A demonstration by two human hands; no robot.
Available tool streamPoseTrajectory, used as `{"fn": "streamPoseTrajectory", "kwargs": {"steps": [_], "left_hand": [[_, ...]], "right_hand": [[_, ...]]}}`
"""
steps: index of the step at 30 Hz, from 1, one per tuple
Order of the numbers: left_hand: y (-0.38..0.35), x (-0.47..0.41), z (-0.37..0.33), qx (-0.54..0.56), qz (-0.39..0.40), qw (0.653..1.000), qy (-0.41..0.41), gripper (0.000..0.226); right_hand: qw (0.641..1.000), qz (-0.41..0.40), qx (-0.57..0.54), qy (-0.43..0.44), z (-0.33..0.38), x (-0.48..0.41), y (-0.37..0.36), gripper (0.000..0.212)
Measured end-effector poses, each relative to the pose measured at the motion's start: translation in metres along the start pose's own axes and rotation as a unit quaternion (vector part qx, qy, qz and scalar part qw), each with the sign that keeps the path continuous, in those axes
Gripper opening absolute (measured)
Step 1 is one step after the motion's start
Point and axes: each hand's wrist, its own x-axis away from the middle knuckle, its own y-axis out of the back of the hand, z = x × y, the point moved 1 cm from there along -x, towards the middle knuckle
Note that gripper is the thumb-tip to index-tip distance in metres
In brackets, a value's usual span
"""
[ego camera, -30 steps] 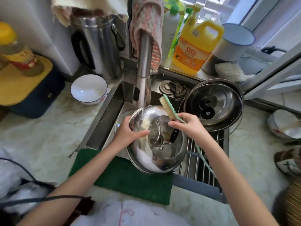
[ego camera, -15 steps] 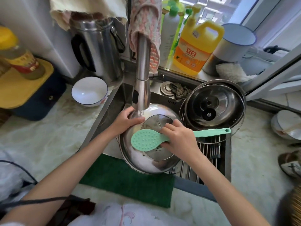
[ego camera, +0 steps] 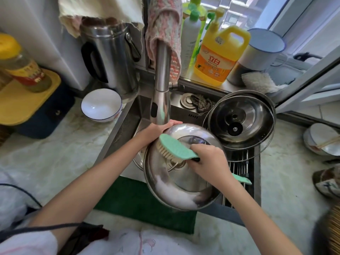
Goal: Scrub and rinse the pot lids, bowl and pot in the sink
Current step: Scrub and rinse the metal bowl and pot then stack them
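Counter (ego camera: pixel 60 159): pale marbled top, running left and right of the sink.
Sink (ego camera: pixel 127 126): steel basin set in the counter, at centre; a wire rack (ego camera: pixel 241 170) lies across its right part.
Mat (ego camera: pixel 139 201): dark green, on the near edge of the sink.
Lid (ego camera: pixel 176 183): wide steel lid, tilted over the sink, inner side up, with white foam along its near rim.
Pot (ego camera: pixel 265 115): steel, on the rack at the far right of the sink, just beside the lid; a second lid (ego camera: pixel 244 118) rests inside it with a black knob showing.
Kettle (ego camera: pixel 110 59): tall steel jug with a black handle, far left of the sink.
Tap (ego camera: pixel 161 89): steel spout coming down at centre, its end just above the lid's far rim; a pink cloth (ego camera: pixel 163 28) hangs over its top.
Soap jug (ego camera: pixel 219 56): yellow with an orange label, on the far ledge.
Bowl (ego camera: pixel 101 105): white with a blue rim, upright on the counter left of the sink, near the kettle.
Left hand (ego camera: pixel 156 130): gripping the lid's far-left rim, fingers curled over the edge.
Right hand (ego camera: pixel 209 162): closed around the brush handle, over the middle of the lid.
Brush (ego camera: pixel 174 147): mint green, bristles pressed down against the lid's inner face; its handle end sticks out to the right past the wrist.
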Motion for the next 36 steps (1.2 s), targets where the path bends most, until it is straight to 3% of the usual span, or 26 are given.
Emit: {"fn": "streamPoseTrajectory", "kwargs": {"steps": [3, 5, 9, 11, 14, 16, 19, 21, 24, 26, 29, 30, 31, 33, 35, 36], "left_hand": [[-0.004, 0.005, 0.002, -0.011, -0.073, 0.997, -0.020, 0.030], [-0.015, 0.014, 0.003, -0.048, -0.090, 0.991, -0.090, 0.040], [-0.023, 0.017, 0.021, -0.122, -0.149, 0.973, -0.129, 0.059], [-0.016, 0.007, 0.020, -0.128, -0.138, 0.975, -0.115, 0.056], [-0.006, -0.009, 0.008, -0.031, -0.134, 0.990, -0.033, 0.040], [-0.012, -0.003, 0.009, -0.123, -0.143, 0.979, -0.078, 0.046], [-0.029, 0.018, 0.022, -0.290, -0.118, 0.931, -0.190, 0.059], [-0.026, 0.015, 0.026, -0.205, -0.115, 0.955, -0.183, 0.052], [-0.010, 0.000, 0.017, 0.006, -0.165, 0.983, -0.080, 0.033], [-0.016, 0.005, 0.022, -0.020, -0.196, 0.978, -0.073, 0.032], [-0.047, 0.025, 0.026, -0.237, -0.244, 0.930, -0.138, 0.038], [-0.049, 0.024, 0.024, -0.256, -0.248, 0.920, -0.165, 0.038], [-0.044, 0.015, 0.021, -0.240, -0.229, 0.926, -0.178, 0.036], [-0.025, 0.003, 0.013, -0.091, -0.164, 0.970, -0.153, 0.028], [-0.014, 0.002, 0.016, 0.024, -0.185, 0.977, -0.106, 0.026], [-0.020, 0.010, 0.021, 0.027, -0.197, 0.975, -0.096, 0.028]], "right_hand": [[0.984, -0.004, -0.097, -0.150, -0.009, -0.005, 0.004, 0.025], [0.962, -0.017, -0.150, -0.226, -0.013, -0.012, 0.004, 0.028], [0.904, -0.035, -0.287, -0.316, -0.005, -0.019, -0.007, 0.031], [0.873, -0.035, -0.341, -0.348, 0.000, -0.021, -0.017, 0.035], [0.849, -0.025, -0.381, -0.365, 0.003, -0.025, -0.029, 0.040], [0.850, -0.034, -0.374, -0.370, 0.000, -0.028, -0.031, 0.038], [0.851, -0.021, -0.368, -0.374, -0.010, -0.032, -0.029, 0.036], [0.856, 0.023, -0.364, -0.366, -0.012, -0.032, -0.027, 0.031], [0.867, 0.084, -0.334, -0.360, -0.005, -0.033, -0.028, 0.028], [0.871, 0.070, -0.320, -0.367, -0.003, -0.033, -0.030, 0.028], [0.857, 0.026, -0.340, -0.385, -0.007, -0.033, -0.032, 0.031], [0.855, 0.024, -0.347, -0.385, -0.008, -0.034, -0.031, 0.033], [0.855, 0.031, -0.351, -0.381, -0.009, -0.034, -0.029, 0.035], [0.853, 0.049, -0.364, -0.371, -0.009, -0.034, -0.026, 0.031], [0.837, 0.043, -0.377, -0.393, -0.012, -0.029, -0.026, 0.026], [0.828, 0.027, -0.388, -0.405, -0.014, -0.026, -0.027, 0.023]]}}
